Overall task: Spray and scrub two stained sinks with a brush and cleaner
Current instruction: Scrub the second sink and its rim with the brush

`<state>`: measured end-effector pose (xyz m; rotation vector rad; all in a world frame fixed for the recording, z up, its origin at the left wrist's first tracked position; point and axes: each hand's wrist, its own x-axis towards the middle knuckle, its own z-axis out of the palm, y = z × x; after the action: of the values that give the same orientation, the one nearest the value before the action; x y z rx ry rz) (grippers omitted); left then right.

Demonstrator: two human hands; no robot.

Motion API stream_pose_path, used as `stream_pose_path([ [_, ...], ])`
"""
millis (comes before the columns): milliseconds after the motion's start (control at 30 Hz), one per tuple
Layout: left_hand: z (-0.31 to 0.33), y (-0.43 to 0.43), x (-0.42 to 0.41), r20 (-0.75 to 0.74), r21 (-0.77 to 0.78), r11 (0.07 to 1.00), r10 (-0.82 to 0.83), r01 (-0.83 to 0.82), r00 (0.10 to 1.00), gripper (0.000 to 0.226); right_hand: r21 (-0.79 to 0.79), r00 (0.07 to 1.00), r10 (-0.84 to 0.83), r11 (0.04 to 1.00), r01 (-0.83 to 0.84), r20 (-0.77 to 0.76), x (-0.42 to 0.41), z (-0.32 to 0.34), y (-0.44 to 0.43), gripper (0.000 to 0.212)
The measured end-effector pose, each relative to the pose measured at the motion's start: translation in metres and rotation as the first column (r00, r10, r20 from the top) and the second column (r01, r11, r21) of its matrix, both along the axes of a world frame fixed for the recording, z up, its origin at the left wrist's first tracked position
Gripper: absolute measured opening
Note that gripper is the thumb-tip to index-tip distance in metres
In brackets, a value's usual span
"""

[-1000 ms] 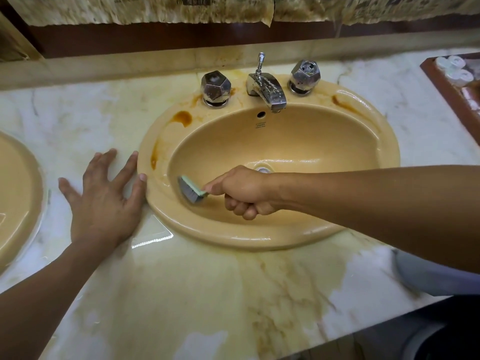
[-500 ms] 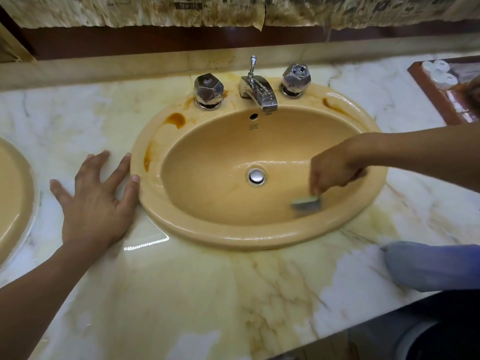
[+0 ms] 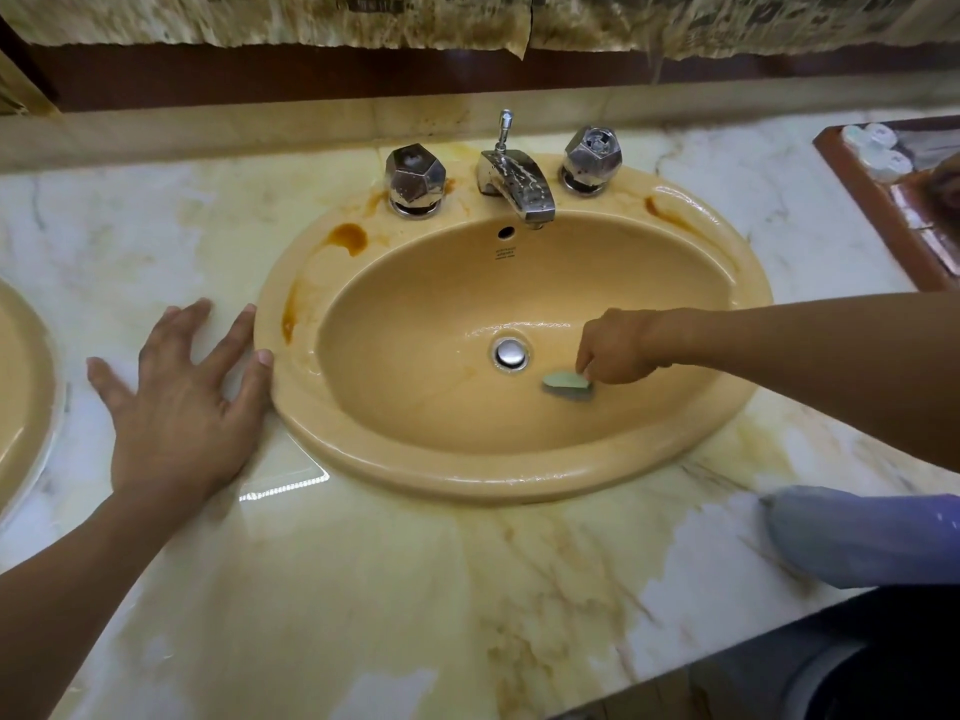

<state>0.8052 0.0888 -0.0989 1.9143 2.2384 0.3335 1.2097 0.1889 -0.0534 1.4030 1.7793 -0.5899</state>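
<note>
A tan oval sink [image 3: 363, 462] is set in a marble counter, with rust-brown stains on its left and back rim [image 3: 349, 237]. My right hand [image 3: 613, 348] is down inside the bowl, shut on a small pale green brush [image 3: 566, 383] whose head presses on the basin just right of the chrome drain [image 3: 510, 353]. My left hand [image 3: 179, 402] lies flat on the counter with fingers spread, fingertips touching the sink's left rim. A second tan sink [image 3: 26, 387] shows at the far left edge. No cleaner bottle is visible.
A chrome faucet [image 3: 517, 181] and two faceted chrome knobs [image 3: 414, 179] [image 3: 592, 157] stand at the sink's back. A brown tray [image 3: 883, 200] with small white items sits at the back right. A blue-grey cloth-like thing [image 3: 862, 543] lies on the counter's front right.
My right hand swept the brush from the left inner wall across the bowl to the right side, then back toward the drain. My left hand stayed planted on the counter.
</note>
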Motion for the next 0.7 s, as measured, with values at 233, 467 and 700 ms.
stream_pose_path([
  [233, 0.0, 0.0, -0.001, -0.009, -0.001, 1.0, -0.008, 0.008, 1.0, 0.061, -0.146, 0.986, -0.099, 0.982, 0.119, 0.138, 0.045, 0.043, 0.016, 0.025],
  [467, 0.001, 0.0, -0.001, -0.002, 0.002, 1.0, -0.013, 0.013, 1.0, 0.062, -0.102, 0.991, -0.061, 0.992, 0.073, 0.117, 0.068, 0.066, -0.011, 0.023],
  [700, 0.003, -0.001, 0.0, -0.003, -0.002, 1.0, -0.007, 0.007, 1.0, 0.064, 0.348, 0.982, -0.035, 0.937, -0.032, 0.186, 0.102, 0.09, 0.008, 0.04],
])
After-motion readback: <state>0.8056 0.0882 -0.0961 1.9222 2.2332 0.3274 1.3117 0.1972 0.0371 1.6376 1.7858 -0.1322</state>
